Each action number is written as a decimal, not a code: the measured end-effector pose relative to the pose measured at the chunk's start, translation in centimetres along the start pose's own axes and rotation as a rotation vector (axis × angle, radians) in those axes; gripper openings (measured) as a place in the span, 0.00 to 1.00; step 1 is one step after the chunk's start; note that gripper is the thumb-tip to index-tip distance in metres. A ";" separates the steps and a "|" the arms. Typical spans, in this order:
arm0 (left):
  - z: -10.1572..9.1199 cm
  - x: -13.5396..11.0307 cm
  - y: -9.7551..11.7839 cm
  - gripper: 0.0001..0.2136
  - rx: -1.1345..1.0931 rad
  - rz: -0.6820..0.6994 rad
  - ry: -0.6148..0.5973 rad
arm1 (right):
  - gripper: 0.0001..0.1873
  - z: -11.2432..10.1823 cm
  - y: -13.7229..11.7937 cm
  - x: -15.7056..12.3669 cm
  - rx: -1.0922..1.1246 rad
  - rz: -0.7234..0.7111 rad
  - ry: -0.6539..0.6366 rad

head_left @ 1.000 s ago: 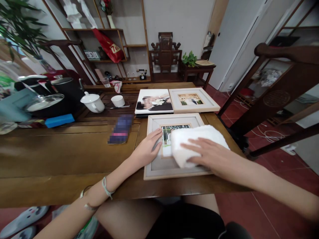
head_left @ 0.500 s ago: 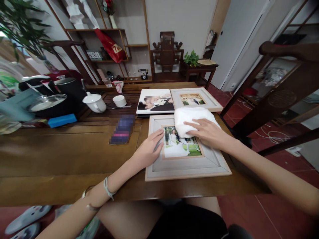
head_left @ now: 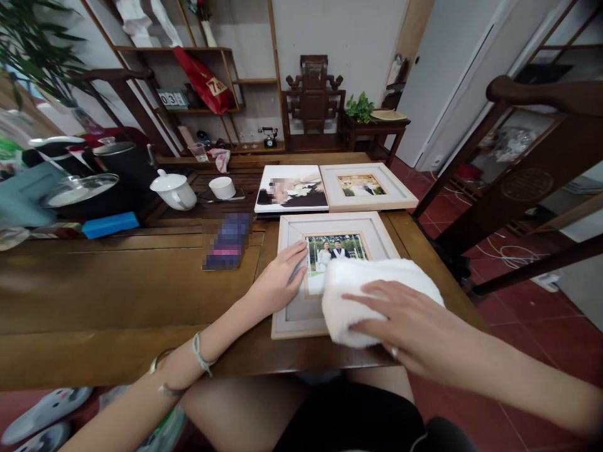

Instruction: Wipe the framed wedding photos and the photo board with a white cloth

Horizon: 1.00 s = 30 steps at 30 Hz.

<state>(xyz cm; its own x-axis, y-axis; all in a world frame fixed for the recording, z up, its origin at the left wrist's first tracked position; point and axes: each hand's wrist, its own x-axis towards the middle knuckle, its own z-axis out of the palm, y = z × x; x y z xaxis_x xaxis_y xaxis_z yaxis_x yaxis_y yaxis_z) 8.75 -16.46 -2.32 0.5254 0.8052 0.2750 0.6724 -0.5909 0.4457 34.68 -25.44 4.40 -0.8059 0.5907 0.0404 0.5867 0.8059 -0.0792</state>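
Note:
A light wooden picture frame (head_left: 293,309) with a wedding photo (head_left: 332,251) lies flat at the table's front edge. My left hand (head_left: 277,279) rests on the frame's left border, fingers stretched out and touching the photo's edge. In my right hand (head_left: 400,323) is a folded white cloth (head_left: 346,276), pressed under spread fingers over the frame's lower right part. The cloth and hand hide that corner and part of the photo. Behind lie a white-edged photo panel (head_left: 294,188) and a second picture frame (head_left: 400,194), side by side.
On the wooden table (head_left: 117,295) to the left are a blurred purple item (head_left: 228,242), a blue block (head_left: 110,225), a lidded white cup (head_left: 174,190), a small white bowl (head_left: 222,188) and dark pots (head_left: 117,166). A dark wooden chair (head_left: 522,169) stands close on the right.
My right hand has drawn the white cloth from the frame's upper right down to its lower right, uncovering the upper part of the photo. My left hand stays on the left border.

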 end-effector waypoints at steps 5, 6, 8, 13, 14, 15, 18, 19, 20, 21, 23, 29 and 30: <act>-0.3 0.0 0.2 0.21 0.017 -0.010 -0.030 | 0.34 2.2 6.4 2.6 -0.205 0.083 0.073; -0.3 0.0 0.2 0.21 0.014 -0.006 -0.031 | 0.34 2.2 7.7 3.2 -0.240 0.097 0.085; -0.3 0.0 0.2 0.20 0.012 -0.001 -0.027 | 0.33 2.2 9.8 4.5 -0.310 0.118 0.112; -0.2 0.0 0.1 0.20 0.007 -0.005 -0.010 | 0.31 2.0 11.6 7.1 -0.375 0.134 0.117; -0.2 0.0 0.1 0.20 0.004 -0.007 -0.010 | 0.31 2.0 11.3 7.3 -0.353 0.124 0.098; -0.1 0.0 0.1 0.20 0.003 -0.007 -0.010 | 0.31 1.9 10.8 7.4 -0.324 0.107 0.076; 0.0 0.0 0.0 0.20 0.006 -0.007 -0.005 | 0.29 1.2 8.4 6.4 -0.229 0.020 0.009; 0.1 0.0 -0.1 0.20 0.007 -0.005 -0.002 | 0.29 0.7 7.3 5.8 -0.193 -0.007 -0.018; 0.1 0.0 -0.1 0.20 0.009 -0.003 -0.001 | 0.28 0.1 6.1 5.1 -0.153 -0.026 -0.045; 0.2 0.1 -0.1 0.21 0.011 -0.002 -0.002 | 0.27 -0.5 4.8 4.3 -0.111 -0.041 -0.073; 0.2 0.1 -0.1 0.20 0.016 0.002 -0.003 | 0.28 -1.7 2.1 2.8 -0.028 -0.059 -0.111; 0.1 0.1 -0.1 0.20 0.018 0.004 -0.007 | 0.26 -2.0 -2.1 1.0 0.090 -0.137 -0.065; 0.1 0.1 -0.1 0.20 0.019 0.002 -0.009 | 0.27 -1.4 -1.8 1.2 0.082 -0.123 -0.059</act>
<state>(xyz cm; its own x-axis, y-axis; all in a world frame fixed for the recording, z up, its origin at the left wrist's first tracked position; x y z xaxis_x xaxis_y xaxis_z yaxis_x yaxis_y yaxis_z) 8.79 -16.37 -2.45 0.5318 0.8033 0.2679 0.6806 -0.5938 0.4292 32.76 -26.08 5.96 -0.8758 0.4827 -0.0036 0.4771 0.8644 -0.1586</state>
